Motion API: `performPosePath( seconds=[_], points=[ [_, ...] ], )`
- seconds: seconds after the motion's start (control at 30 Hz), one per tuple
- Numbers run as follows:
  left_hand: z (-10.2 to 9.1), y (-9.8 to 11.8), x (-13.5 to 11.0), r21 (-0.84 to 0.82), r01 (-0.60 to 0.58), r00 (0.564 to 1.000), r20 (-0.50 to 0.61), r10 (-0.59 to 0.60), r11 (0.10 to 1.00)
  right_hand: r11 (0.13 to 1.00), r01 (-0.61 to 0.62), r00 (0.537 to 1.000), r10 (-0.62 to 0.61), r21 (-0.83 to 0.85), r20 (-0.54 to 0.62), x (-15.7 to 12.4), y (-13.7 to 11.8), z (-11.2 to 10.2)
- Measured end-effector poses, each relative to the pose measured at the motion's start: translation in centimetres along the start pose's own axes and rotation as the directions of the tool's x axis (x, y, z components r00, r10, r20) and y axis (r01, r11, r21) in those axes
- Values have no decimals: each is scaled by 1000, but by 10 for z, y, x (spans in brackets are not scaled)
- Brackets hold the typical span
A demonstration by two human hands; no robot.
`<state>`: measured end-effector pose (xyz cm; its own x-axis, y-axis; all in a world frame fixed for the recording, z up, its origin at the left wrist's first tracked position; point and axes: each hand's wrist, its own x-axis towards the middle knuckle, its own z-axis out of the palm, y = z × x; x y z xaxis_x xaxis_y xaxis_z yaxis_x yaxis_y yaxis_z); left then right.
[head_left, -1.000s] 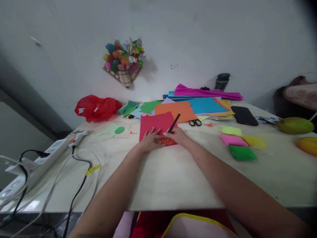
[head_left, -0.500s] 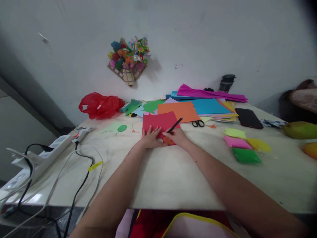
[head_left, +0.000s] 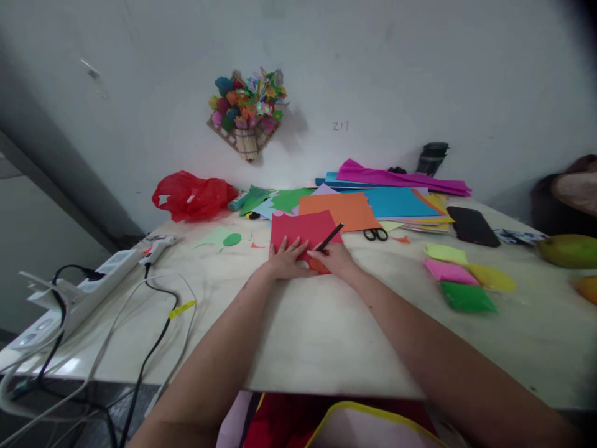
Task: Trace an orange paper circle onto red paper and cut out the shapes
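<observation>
A red sheet of paper (head_left: pixel 303 225) lies on the table in front of me. My left hand (head_left: pixel 289 260) rests flat on its lower left part, fingers spread. My right hand (head_left: pixel 336 259) is closed around a dark pencil (head_left: pixel 332 235), which slants up to the right over the sheet. Between the hands, a small orange paper piece (head_left: pixel 319 266) lies on the red sheet, partly covered by the right hand. The pencil's tip is too small to make out.
Behind the sheet lie orange paper (head_left: pixel 339 209), blue paper (head_left: pixel 401 202) and black-handled scissors (head_left: pixel 375 234). Coloured clay packets (head_left: pixel 467 297) and a phone (head_left: pixel 474 226) are on the right. A power strip (head_left: pixel 84 295) with cables occupies the left, near a red plastic bag (head_left: pixel 194 198).
The whole view has shifted slightly, so the scene sits a little further right. Both hands keep nearly the same place on the red sheet, with the pencil still held.
</observation>
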<state>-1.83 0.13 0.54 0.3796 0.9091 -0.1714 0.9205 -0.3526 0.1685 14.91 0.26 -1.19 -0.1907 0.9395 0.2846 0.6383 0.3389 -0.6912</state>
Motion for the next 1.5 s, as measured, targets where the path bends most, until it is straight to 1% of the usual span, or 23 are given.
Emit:
performPosePath(
  seconds=[0.33, 0.63, 0.77, 1.13, 1.3, 1.5],
  points=[
    [1, -1, 0, 12, -18, 1000, -7, 18, 1000, 999, -20, 1000, 20, -30, 2, 0, -1, 0],
    [1, -1, 0, 20, -20, 1000, -4, 21, 1000, 1000, 15, 1000, -15, -5, 5, 1, 3, 2],
    [2, -2, 0, 21, -20, 1000, -10, 21, 1000, 1000, 11, 1000, -11, -8, 3, 1, 5, 3],
    [1, -1, 0, 35, -26, 1000, -9, 26, 999, 999, -5, 1000, 6, -42, 24, -1, 0, -1],
    [1, -1, -1, 32, -26, 1000, -3, 26, 999, 1000, 8, 1000, -8, -27, 21, -1, 0, 0],
    [1, -1, -1, 26, -31, 1000, 1, 31, 999, 1000, -5, 1000, 6, -12, 16, -2, -3, -1]
  ],
)
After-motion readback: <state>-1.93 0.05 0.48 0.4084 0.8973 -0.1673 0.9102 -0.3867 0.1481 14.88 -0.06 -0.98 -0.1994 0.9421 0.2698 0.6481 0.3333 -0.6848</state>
